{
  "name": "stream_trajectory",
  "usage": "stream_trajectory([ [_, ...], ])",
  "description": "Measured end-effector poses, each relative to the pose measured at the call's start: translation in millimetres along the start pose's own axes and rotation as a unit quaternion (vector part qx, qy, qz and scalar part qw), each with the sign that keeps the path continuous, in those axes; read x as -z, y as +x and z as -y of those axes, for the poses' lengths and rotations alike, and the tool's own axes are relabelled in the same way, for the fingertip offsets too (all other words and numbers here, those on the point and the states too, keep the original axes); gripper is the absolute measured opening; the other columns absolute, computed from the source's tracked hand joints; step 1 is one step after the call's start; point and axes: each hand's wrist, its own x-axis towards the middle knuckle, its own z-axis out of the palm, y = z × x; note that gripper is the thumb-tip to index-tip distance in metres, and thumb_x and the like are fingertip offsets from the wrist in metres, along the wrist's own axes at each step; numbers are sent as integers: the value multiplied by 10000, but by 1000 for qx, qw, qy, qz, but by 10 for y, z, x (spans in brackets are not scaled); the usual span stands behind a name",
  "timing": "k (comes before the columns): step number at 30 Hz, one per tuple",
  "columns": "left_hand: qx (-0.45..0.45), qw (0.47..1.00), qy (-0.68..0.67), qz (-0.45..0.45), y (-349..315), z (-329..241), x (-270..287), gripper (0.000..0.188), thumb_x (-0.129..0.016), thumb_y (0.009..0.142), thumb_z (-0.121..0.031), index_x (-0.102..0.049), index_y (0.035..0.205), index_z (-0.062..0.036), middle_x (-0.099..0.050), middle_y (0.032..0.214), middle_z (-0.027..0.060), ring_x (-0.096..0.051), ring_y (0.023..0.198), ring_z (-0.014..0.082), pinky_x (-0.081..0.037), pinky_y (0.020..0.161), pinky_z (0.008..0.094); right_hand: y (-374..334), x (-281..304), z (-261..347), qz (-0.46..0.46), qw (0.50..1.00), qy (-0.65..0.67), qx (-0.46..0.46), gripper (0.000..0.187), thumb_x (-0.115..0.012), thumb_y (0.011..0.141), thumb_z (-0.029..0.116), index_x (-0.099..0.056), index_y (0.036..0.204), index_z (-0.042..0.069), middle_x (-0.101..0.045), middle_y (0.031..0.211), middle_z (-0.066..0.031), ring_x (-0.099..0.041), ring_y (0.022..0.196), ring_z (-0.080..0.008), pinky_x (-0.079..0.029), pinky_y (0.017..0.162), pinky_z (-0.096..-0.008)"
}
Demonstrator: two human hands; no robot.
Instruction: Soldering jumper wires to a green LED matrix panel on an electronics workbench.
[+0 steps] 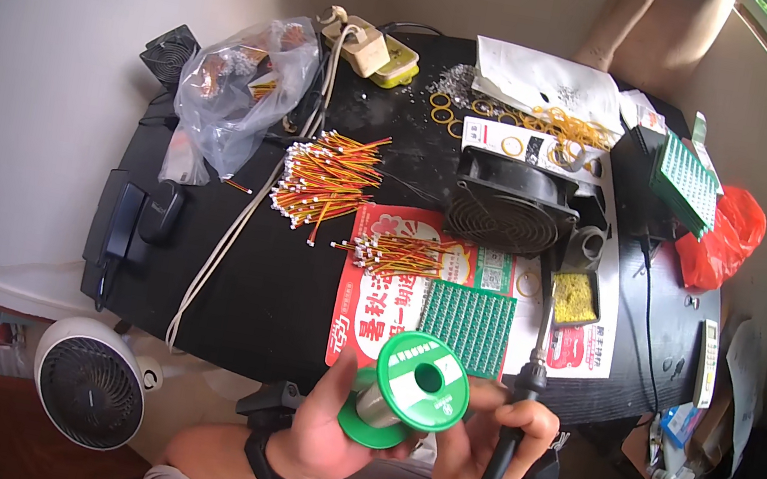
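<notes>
My left hand (320, 427) is closed around a spool of solder wire (400, 372) with green flanges and a silvery core, held above the table's front edge. My right hand (461, 445) grips a black-handled soldering iron (497, 462), its metal shaft pointing away from me. The fingers of that hand also reach to the spool's right side. Just beyond the spool lies a green circuit board panel (468, 325) on a red printed sheet (351, 310). A small bunch of red and yellow wires (396, 255) with white connectors rests behind the panel.
A larger wire pile (325, 179) lies at left, near a plastic bag (242, 104) and white cables (237, 235). Behind the iron stand a black fan (506, 214) and a yellow sponge (576, 298). More green boards (687, 184) top a black box at right.
</notes>
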Motion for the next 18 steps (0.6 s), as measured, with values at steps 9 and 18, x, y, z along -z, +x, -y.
stream_trajectory([
  [9, -440, 704, 535, -158, -334, -1273, 320, 314, -680, 892, -180, -518, 1129, -53, -587, 988, 72, -576, 922, 126, -479, 774, 296, -133, 529, -194, -14, 976, -212, 52, 399, -566, 921, 20, -258, 1163, 99, -621, 1079, -215, -612, 849, -271, -476, 820, -412],
  [18, -378, 340, 776, -374, -269, -2135, 808, 423, -726, 736, -21, -610, 1143, -33, -582, 1058, 182, -594, 994, 387, -489, 874, 428, -278, 583, -461, -93, 950, -299, 1, 253, -496, 959, 25, -303, 1121, 42, -600, 1077, -248, -600, 968, -317, -440, 923, -448],
])
